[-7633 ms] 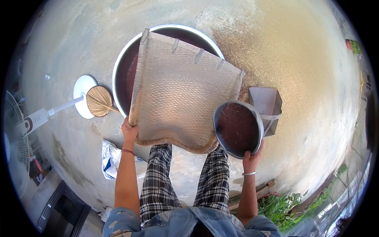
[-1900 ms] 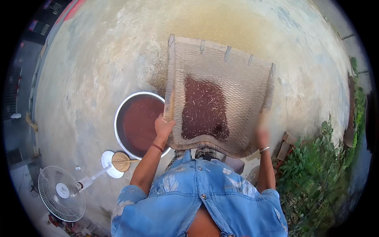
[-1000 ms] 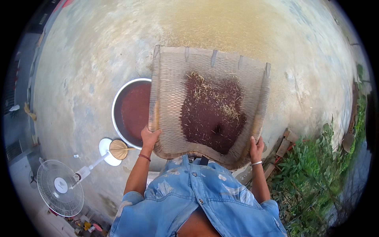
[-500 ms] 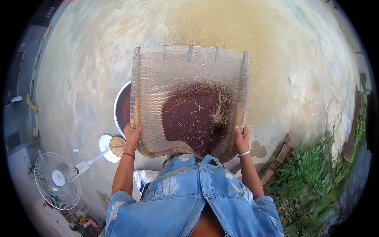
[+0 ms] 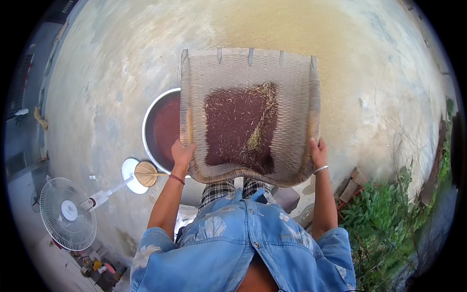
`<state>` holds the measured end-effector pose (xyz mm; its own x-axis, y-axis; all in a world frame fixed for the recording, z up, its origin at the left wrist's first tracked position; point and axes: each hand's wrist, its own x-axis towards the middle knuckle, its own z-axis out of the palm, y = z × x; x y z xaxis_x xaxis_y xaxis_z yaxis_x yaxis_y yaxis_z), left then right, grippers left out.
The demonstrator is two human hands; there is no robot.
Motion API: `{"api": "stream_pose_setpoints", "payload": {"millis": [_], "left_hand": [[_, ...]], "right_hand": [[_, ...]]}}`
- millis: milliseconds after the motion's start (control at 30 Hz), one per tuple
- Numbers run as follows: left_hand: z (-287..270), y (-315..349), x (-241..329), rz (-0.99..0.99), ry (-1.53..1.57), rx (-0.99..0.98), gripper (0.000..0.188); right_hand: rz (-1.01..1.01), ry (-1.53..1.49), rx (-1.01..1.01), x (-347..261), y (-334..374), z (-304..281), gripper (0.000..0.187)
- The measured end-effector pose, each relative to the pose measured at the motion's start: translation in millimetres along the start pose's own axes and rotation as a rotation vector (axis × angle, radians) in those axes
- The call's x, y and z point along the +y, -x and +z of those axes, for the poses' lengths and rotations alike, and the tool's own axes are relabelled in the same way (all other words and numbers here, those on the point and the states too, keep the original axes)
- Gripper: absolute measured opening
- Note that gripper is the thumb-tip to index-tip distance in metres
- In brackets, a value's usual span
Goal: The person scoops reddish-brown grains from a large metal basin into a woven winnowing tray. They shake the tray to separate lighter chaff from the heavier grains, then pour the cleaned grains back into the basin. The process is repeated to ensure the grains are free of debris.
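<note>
In front of my body I hold a woven winnowing basket (image 5: pixel 292 117) by its two side rims. Dark reddish-brown grain (image 5: pixel 233 126) lies in it as a rough square, strewn with bits of pale straw (image 5: pixel 255 138) that gather thickest on the right. My left hand (image 5: pixel 183 152) is closed round the left rim near its lower end, thumb on top. My right hand (image 5: pixel 318 152) grips the right rim at about the same height. The fingers under the basket are hidden. Partly behind the basket on the left stands a large metal basin (image 5: pixel 146 127) with similar reddish grain inside.
A standing fan (image 5: pixel 69 211) is at the lower left, with a round palm-leaf hand fan (image 5: pixel 145 174) over its white base. Green plants (image 5: pixel 384 214) and some bricks (image 5: pixel 349 190) border the right side. Fine yellowish bits cover part of the concrete floor (image 5: pixel 112 73) beyond the basket.
Both hands have shifted the basket to the right and slightly up in view, uncovering more of the basin. The grain and straw have moved within the basket, and the straw streak has spread downward.
</note>
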<state>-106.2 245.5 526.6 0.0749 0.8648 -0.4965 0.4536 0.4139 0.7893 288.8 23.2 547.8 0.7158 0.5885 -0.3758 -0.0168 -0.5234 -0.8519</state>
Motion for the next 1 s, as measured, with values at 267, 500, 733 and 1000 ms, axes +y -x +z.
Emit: {"api": "stream_pose_setpoints", "payload": {"millis": [267,500,733,1000], "left_hand": [[-61,24,-48,0.015,0.123,-0.027,0.027],[27,28,0,0.052,-0.029,0.061,0.030],[-25,44,7,0.039,0.079,0.036,0.029],[-28,41,-7,0.044,-0.022,-0.031,0.025]], "right_hand": [[-0.136,0.081,0.105,26,100,35,0.030],[0.018,-0.056,0.006,-2,34,-39,0.027],[-0.105,0.008,0.014,50,56,33,0.024],[-0.012,-0.044,0.108,19,114,-15,0.026]]}}
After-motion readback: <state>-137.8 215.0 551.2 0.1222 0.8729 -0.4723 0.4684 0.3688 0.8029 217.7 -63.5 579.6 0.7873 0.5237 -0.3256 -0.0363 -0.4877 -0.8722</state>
